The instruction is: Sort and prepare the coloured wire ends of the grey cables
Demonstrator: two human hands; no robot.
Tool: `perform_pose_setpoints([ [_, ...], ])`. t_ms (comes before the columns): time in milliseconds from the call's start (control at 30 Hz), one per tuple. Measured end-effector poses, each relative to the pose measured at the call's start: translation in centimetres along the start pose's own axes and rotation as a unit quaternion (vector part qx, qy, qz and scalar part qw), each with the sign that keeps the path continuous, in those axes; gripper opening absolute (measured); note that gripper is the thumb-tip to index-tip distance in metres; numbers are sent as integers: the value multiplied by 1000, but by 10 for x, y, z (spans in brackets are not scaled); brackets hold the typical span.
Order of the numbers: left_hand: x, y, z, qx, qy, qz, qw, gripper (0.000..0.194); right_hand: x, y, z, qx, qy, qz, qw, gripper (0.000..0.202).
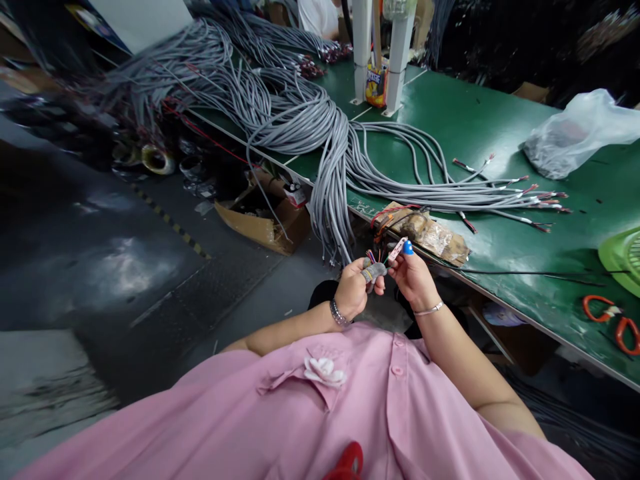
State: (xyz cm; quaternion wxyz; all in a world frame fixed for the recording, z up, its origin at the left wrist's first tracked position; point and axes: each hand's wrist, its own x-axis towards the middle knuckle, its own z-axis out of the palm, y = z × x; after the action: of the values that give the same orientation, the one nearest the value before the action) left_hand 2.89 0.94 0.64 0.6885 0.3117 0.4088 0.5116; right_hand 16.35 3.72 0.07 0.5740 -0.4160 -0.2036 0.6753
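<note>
My left hand (353, 291) is closed on a bunch of thin coloured wires (371, 255), whose ends stick up past its grey knitted finger covers. Close beside it, my right hand (414, 280) wears a blue cover on the thumb. It pinches a small pale strip with reddish marks (398, 249). A green wire runs between the hands at the strip's lower end; whether it is joined to the strip cannot be made out. Both hands are just off the table's front edge, below a brown taped block (430, 237). Grey cables (333, 167) hang over that edge nearby.
Many more grey cables lie across the green table (480, 127). White posts (397, 73) rise at the back. A plastic bag (575, 133), orange-handled cutters (611, 312) and a light-green basket (613, 257) are on the right. Below the table sits a cardboard box (285, 227).
</note>
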Motion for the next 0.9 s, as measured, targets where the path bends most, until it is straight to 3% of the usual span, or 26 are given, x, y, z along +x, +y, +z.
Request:
perform_pose_setpoints([
  [133,1,1,1,6,-3,-1,1000,26,0,6,-1,-55,62,-109,991,36],
  [200,2,1,1,11,0,-1,1000,27,1,8,-2,-64,69,-124,988,40],
  [367,3,-1,1,16,1,7,1000,28,5,5,0,18,-12,-19,1000,43],
  [433,3,-2,2,14,2,9,1000,29,8,4,1,55,-15,4,998,39],
  [600,5,-3,5,26,11,-2,1000,28,14,7,2,91,10,-14,996,33],
  [900,-2,-2,1,29,-2,5,1000,26,6,11,-7,90,-42,36,994,51],
])
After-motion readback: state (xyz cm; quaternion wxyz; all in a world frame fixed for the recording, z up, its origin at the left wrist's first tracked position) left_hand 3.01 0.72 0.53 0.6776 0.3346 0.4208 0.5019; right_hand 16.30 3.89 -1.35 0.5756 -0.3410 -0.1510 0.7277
